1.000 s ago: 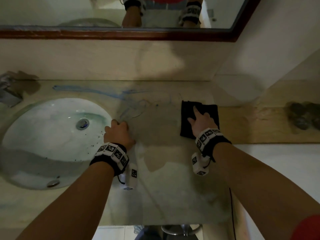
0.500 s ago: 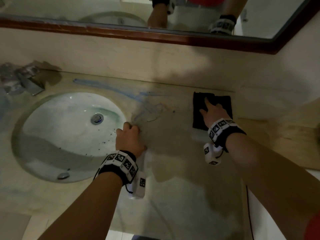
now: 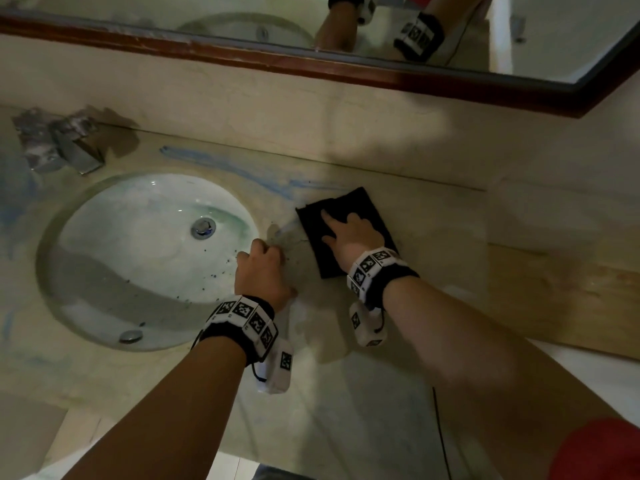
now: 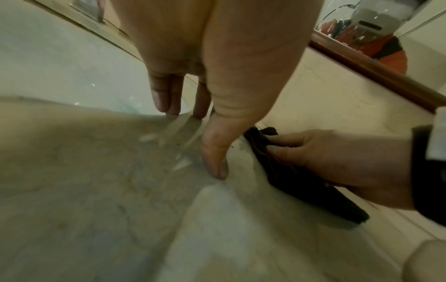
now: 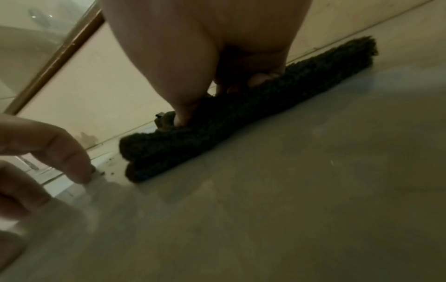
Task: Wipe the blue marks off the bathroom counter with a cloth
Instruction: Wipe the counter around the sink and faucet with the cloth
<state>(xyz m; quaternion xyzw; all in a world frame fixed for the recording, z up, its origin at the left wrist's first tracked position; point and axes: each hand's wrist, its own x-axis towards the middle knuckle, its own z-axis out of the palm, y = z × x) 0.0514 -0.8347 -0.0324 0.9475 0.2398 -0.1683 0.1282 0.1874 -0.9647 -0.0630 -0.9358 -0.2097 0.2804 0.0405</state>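
Observation:
A folded black cloth [image 3: 360, 206] lies on the beige counter [image 3: 346, 393], just right of the sink. My right hand [image 3: 349, 233] presses flat on top of it, index finger stretched forward. The right wrist view shows the cloth [image 5: 217, 122] squeezed under that hand [image 5: 193, 57]. A long blue smear [image 3: 221, 164] runs along the counter's back edge, from behind the sink to the cloth's far corner. My left hand [image 3: 261, 268] props its fingertips on the counter at the sink's rim and holds nothing. In the left wrist view its thumb [image 4: 214, 152] touches down close to the cloth [image 4: 289, 175].
A white oval sink [image 3: 138, 265] with a metal drain [image 3: 203, 227] fills the left side, and a faucet [image 3: 59, 143] stands behind it. A wood-framed mirror [image 3: 277, 64] hangs above the backsplash. A bare wooden board [image 3: 554, 292] continues the counter to the right.
My right hand has slid the cloth left, over the blue scribble and close to my left hand. The left hand has stayed at the sink's rim.

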